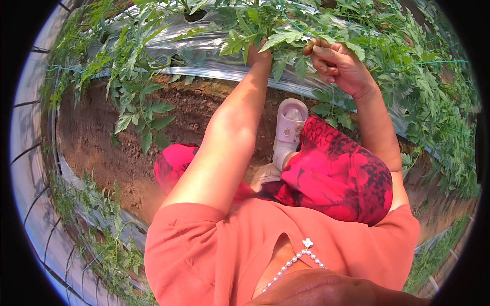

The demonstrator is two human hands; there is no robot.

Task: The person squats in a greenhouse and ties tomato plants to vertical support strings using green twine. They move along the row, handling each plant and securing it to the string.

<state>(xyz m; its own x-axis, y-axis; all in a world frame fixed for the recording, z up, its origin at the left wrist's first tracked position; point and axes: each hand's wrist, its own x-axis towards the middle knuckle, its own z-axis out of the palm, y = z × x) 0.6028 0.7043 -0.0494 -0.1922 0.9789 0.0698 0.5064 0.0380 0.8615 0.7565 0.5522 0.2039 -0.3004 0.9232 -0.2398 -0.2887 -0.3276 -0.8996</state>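
My left hand (260, 54) reaches in at the lower stem of a tomato plant (268, 26). Leaves cover most of its fingers, so what they grip is hidden. To its right, my right hand (338, 65) is raised among the leaves with its fingers curled and thumb pressed in. A thin green twine (285, 16) slants down from the top of the view to these fingertips. One tomato leaf (282, 37) spreads between the two hands. Beneath both hands, clear plastic mulch film (229, 72) covers the raised bed.
Bare soil (103, 134) forms the path where I squat. Another twine (428, 63) stretches along the row at right. More tomato plants (111, 244) grow behind me on the left, near the curved greenhouse wall (28, 126). My pale clog (291, 122) stands close to the bed's edge.
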